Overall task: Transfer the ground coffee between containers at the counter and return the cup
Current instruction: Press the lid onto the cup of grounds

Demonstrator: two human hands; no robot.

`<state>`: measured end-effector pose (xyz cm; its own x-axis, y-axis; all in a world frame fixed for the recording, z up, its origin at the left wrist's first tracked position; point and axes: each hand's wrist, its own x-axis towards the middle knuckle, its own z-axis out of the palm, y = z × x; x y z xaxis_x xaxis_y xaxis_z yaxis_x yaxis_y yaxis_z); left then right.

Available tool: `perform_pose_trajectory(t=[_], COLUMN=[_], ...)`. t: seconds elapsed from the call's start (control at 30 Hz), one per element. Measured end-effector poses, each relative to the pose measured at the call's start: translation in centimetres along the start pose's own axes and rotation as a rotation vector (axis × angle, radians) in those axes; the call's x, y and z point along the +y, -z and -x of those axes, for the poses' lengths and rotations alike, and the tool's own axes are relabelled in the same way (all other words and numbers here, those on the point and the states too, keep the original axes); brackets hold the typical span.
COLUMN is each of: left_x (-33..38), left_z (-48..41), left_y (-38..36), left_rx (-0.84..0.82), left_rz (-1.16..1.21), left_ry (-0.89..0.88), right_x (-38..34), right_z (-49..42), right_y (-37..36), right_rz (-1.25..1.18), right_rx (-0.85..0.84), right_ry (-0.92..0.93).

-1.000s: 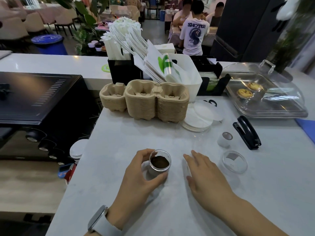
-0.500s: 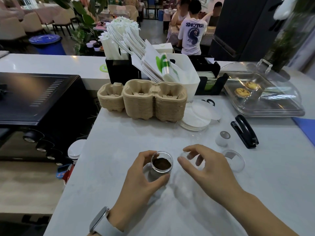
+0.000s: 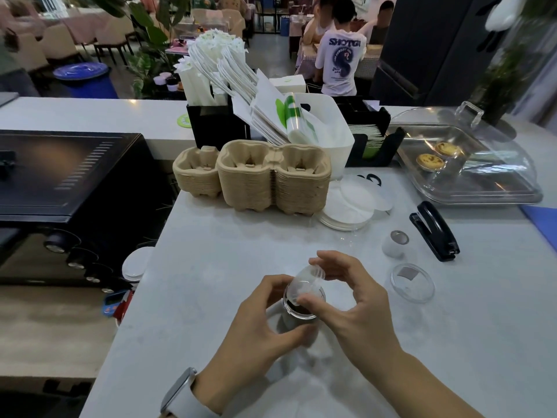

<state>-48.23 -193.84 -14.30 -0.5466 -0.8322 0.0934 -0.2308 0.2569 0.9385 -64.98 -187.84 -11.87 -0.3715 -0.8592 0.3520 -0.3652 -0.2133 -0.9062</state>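
A small clear jar (image 3: pixel 301 319) with dark ground coffee in it stands on the grey counter (image 3: pixel 211 267), low in the middle of the head view. My left hand (image 3: pixel 256 321) wraps around the jar's left side and grips it. My right hand (image 3: pixel 352 297) holds a small clear plastic cup (image 3: pixel 304 283) between thumb and fingers, tipped over the jar's mouth. The cup's rim overlaps the jar's rim. A flat clear lid (image 3: pixel 412 282) lies on the counter to the right.
A small white capped container (image 3: pixel 394 243) and a black stapler (image 3: pixel 434 230) lie at the right. Stacked pulp cup carriers (image 3: pixel 256 176), a pile of white lids (image 3: pixel 349 206), a domed pastry tray (image 3: pixel 470 164) and a black machine (image 3: pixel 60 176) at the left ring the work area.
My right hand picked the clear cup up off the counter, swung it left and tipped it over the jar. My left hand stayed on the jar.
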Motion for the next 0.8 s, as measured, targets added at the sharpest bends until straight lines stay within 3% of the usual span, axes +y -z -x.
perform_pose_trajectory(t=[0.27, 0.8], left_x=[-0.3, -0.9], left_z=[-0.3, -0.7], left_y=[0.2, 0.0], left_rx=[0.041, -0.014], left_rz=[0.019, -0.027], left_ry=[-0.016, -0.033], right_x=[1.0, 0.5], right_z=[0.5, -0.9], right_y=[0.2, 1.7], right_rz=[0.056, 0.253], right_rx=[-0.076, -0.425], right_ry=[0.123, 0.125])
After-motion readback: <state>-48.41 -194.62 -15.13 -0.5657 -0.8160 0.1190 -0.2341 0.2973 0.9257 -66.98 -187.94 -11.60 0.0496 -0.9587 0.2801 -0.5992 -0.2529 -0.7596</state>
